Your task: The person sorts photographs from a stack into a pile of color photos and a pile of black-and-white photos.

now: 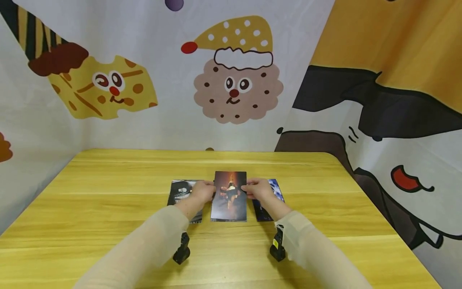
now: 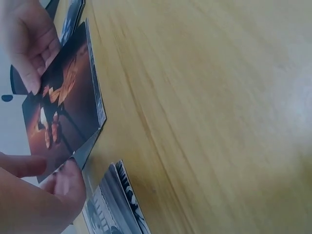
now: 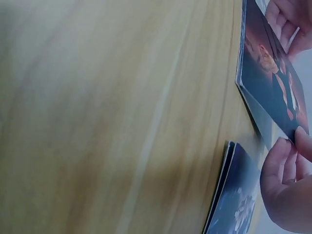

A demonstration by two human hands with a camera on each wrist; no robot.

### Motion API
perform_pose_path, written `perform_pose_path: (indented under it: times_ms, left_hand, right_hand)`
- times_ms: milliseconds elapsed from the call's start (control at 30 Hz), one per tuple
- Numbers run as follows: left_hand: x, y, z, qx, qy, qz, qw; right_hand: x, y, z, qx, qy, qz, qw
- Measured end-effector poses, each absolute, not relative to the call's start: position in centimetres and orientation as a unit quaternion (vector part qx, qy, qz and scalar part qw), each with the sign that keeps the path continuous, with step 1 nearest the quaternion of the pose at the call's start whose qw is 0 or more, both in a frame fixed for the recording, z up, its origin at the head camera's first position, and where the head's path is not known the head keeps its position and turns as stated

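Observation:
Between both hands is a photo card point(image 1: 229, 196) of a figure in an orange glow. My left hand point(image 1: 203, 192) pinches its left edge, thumb on top, and my right hand point(image 1: 259, 188) pinches the right edge. In the left wrist view the card point(image 2: 68, 102) tilts, its far side raised and its near edge low over other cards at the table. A pile of black-and-white photo cards point(image 1: 181, 191) lies under my left wrist, partly hidden. Under my right hand is a pile of blue-and-dark photo cards point(image 1: 276, 189), also partly covered.
The wooden table point(image 1: 108, 224) extends around the three piles. Behind it hangs a white curtain point(image 1: 173, 120) with cartoon prints. Each wrist wears a small black camera, such as the left wrist camera point(image 1: 182, 249).

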State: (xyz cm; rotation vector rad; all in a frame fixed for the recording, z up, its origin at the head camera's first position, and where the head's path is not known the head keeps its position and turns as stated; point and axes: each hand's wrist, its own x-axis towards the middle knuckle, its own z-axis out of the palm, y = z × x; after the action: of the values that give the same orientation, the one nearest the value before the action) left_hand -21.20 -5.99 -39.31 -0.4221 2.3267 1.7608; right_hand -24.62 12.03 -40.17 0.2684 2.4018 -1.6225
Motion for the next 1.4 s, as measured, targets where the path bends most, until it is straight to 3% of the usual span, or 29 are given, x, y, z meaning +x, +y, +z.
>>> perform_pose_path:
  times_ms: [233, 933, 1400]
  left_hand:
    - [-21.5, -5.9, -39.2, -0.139, 0.783, 0.602, 0.074]
    - [-22.2, -5.5, -37.7, -0.132, 0.754, 0.636, 0.099]
    - [-21.9, -3.0, -36.8, -0.118, 0.751, 0.646, 0.075]
  right_hand:
    - [-24.6, 12.0, -39.7, 0.107, 0.798, -0.581, 0.116]
    - [-25.1, 13.2, -37.9, 0.111, 0.803, -0.579, 0.087]
    - [-25.3, 15.8, -37.0, 0.106, 0.826, -0.546, 0.096]
